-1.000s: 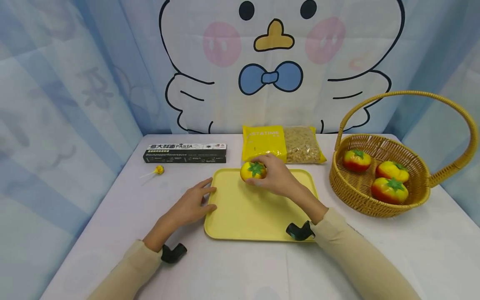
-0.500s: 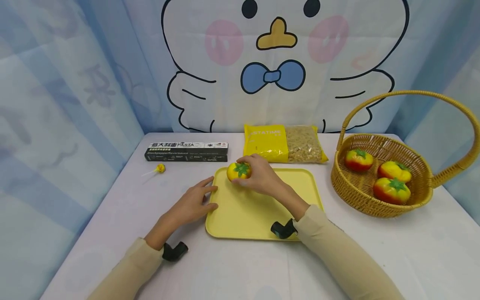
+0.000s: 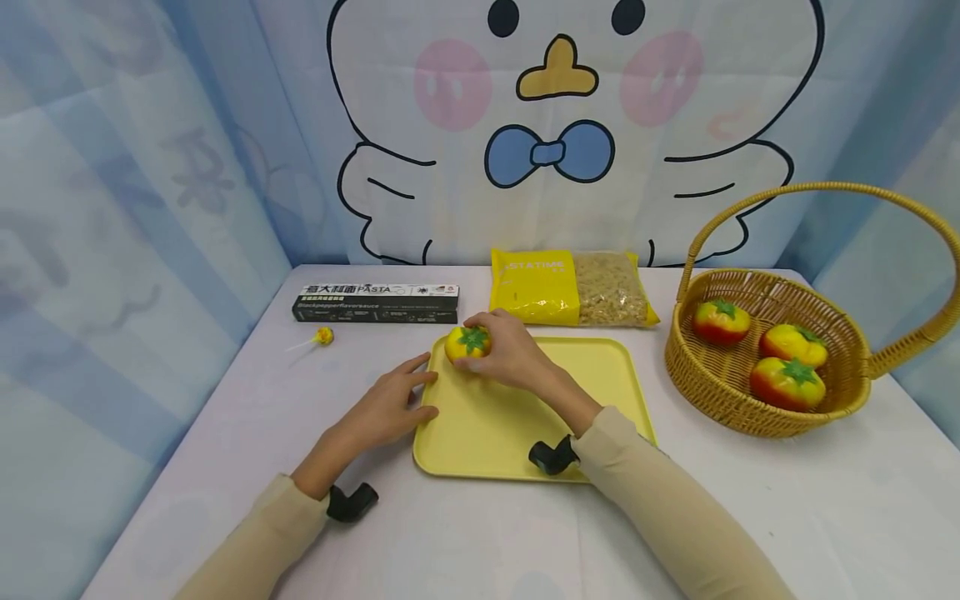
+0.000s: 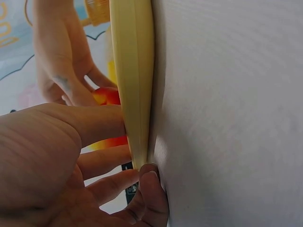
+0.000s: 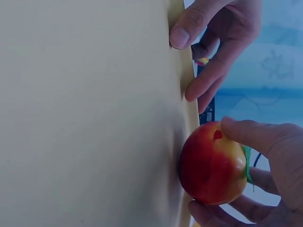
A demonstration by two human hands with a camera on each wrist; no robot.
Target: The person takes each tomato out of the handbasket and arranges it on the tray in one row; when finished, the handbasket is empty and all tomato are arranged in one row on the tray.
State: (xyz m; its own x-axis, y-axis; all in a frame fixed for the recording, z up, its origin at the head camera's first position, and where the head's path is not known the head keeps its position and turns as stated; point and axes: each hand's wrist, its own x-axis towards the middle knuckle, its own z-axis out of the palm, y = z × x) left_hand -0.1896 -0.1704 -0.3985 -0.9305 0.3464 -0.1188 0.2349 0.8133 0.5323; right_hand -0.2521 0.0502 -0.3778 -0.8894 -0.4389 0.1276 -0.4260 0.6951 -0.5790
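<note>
My right hand (image 3: 508, 354) holds a yellow-and-red toy tomato (image 3: 465, 342) with a green leafy top over the back left corner of the yellow tray (image 3: 517, 433). In the right wrist view, thumb and fingers grip the tomato (image 5: 213, 163) from its sides, its red underside close over the tray. My left hand (image 3: 382, 408) rests at the tray's left edge with its fingers spread and fairly straight. Seen from the left wrist, the left hand's thumb and fingertips (image 4: 116, 125) touch the tray's rim (image 4: 135, 71), one fingertip low beside the table.
A wicker basket (image 3: 705, 392) with a tall handle stands on the right, with several toy tomatoes (image 3: 787, 383) inside. Behind the tray lie a yellow pasta bag (image 3: 536, 287) and a black-and-white pasta box (image 3: 375, 304). A lollipop (image 3: 323, 336) lies at left.
My right hand has carried the toy tomato leftwards over the tray to its back left corner, slowing in the last half second. The left hand has stayed at the tray's edge.
</note>
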